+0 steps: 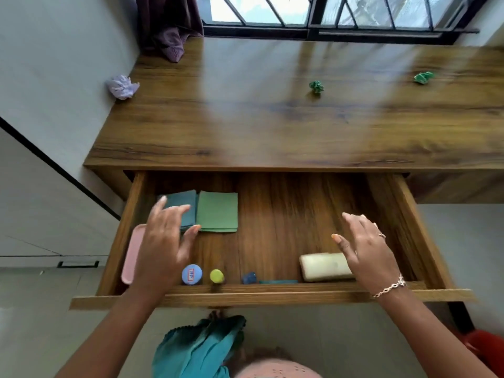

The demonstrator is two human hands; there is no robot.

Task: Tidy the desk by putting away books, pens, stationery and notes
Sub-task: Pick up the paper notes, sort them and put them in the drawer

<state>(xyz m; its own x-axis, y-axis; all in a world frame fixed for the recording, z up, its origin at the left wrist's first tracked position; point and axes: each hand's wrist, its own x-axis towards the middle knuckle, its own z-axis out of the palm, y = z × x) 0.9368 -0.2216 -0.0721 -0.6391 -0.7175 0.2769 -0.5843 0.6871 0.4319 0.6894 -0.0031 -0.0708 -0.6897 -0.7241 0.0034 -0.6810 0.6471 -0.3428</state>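
The desk drawer (425, 241) is pulled out below the wooden desk (272, 132). Inside lie a teal note stack (185, 205), a green note stack (217, 211), a pink case (133, 255), a blue-capped bottle (191, 274), a yellow-green capped tube (216, 276), a small blue object (249, 278), a teal pen (278, 282) and a cream case (324, 267). My left hand (163, 246) hovers with fingers spread over the drawer's left side, holding nothing. Over the cream case my right hand (368, 246) hangs empty, fingers relaxed.
On the desk top lie a crumpled lilac paper ball (122, 86) at the left edge and two crumpled green paper balls (316, 87) (423, 77). A purple curtain (169, 36) hangs at the back left under the window. Teal cloth (196, 347) is below the drawer.
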